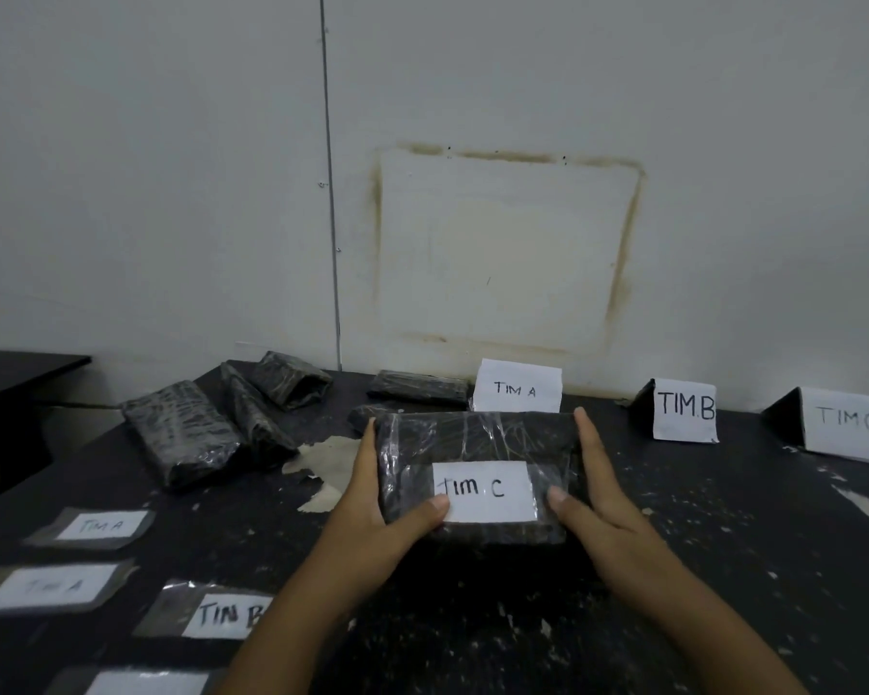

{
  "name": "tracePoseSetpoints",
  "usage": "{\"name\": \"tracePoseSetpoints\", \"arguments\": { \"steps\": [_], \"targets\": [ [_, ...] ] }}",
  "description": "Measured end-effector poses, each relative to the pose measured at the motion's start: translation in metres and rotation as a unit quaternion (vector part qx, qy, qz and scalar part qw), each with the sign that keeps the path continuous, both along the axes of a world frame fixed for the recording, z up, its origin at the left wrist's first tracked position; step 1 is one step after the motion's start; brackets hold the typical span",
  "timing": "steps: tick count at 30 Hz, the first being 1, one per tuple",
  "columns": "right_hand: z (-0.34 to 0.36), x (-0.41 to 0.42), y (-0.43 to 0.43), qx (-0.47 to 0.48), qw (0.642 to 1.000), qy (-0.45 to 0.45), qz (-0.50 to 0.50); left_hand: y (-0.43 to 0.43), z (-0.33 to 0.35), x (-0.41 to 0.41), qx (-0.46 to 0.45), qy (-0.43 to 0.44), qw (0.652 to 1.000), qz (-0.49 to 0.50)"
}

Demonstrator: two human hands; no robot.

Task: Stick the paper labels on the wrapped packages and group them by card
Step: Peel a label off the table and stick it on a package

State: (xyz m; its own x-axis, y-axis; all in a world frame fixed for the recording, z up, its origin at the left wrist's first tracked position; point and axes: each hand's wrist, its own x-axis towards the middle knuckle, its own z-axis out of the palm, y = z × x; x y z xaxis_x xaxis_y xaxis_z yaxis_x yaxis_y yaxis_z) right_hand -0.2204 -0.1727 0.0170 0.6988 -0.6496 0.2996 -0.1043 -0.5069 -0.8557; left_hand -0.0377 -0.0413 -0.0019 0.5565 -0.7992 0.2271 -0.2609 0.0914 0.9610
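the black plastic-wrapped rectangular package (pixel 472 438) looks light, firm but slick, so left hand (pixel 382 499) and right hand (pixel 598 499) grip its opposite edges, thumbs on top.

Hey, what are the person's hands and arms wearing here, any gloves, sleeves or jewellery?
Nothing is worn. The left hand and right hand are bare: no gloves, rings, watch or bracelet in view. The left forearm and right forearm are uncovered to the picture's bottom edge, so no sleeve shows. Thumbnails look short and unpainted.
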Motion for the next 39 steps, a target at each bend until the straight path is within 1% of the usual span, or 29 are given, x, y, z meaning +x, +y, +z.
{"name": "tracePoseSetpoints", "arguments": {
  "steps": [3, 7, 10, 13, 16, 19, 22, 27, 30, 34, 39],
  "targets": [
    [0.000, -0.004, 0.014, -0.008, 0.999, -0.025, -0.039, 0.009, -0.003, -0.017, -0.002, 0.001, 1.000, 0.008],
    [-0.012, -0.016, 0.024, -0.034, 0.996, -0.020, -0.074, 0.011, -0.012, -0.033, -0.021, -0.017, 0.999, 0.041],
    [-0.024, -0.024, 0.029, -0.033, 0.996, -0.006, -0.081, 0.016, -0.017, -0.041, -0.009, -0.015, 1.000, 0.024],
    [-0.032, -0.034, 0.032, -0.054, 0.992, -0.024, -0.115, 0.022, -0.023, -0.047, -0.001, 0.002, 1.000, 0.005],
    [-0.038, -0.045, 0.034, -0.044, 0.988, -0.018, -0.146, 0.026, -0.029, -0.054, 0.002, 0.020, 1.000, 0.016],
    [-0.044, -0.054, 0.036, -0.030, 0.986, -0.005, -0.166, 0.027, -0.036, -0.062, 0.016, -0.018, 0.998, 0.052],
    [-0.051, -0.058, 0.036, -0.050, 0.981, 0.048, -0.184, 0.028, -0.042, -0.064, 0.042, -0.051, 0.995, 0.075],
    [-0.056, -0.062, 0.035, -0.089, 0.972, 0.101, -0.192, 0.031, -0.047, -0.063, 0.076, -0.154, 0.977, 0.123],
    [-0.056, -0.062, 0.037, -0.110, 0.963, 0.125, -0.213, 0.032, -0.047, -0.062, 0.079, -0.165, 0.972, 0.147],
    [-0.053, -0.062, 0.041, -0.128, 0.953, 0.092, -0.257, 0.033, -0.045, -0.063, 0.048, -0.163, 0.972, 0.163],
    [-0.040, -0.063, 0.052, -0.167, 0.937, -0.024, -0.306, 0.038, -0.037, -0.066, -0.032, -0.134, 0.976, 0.168]
  ]
}}
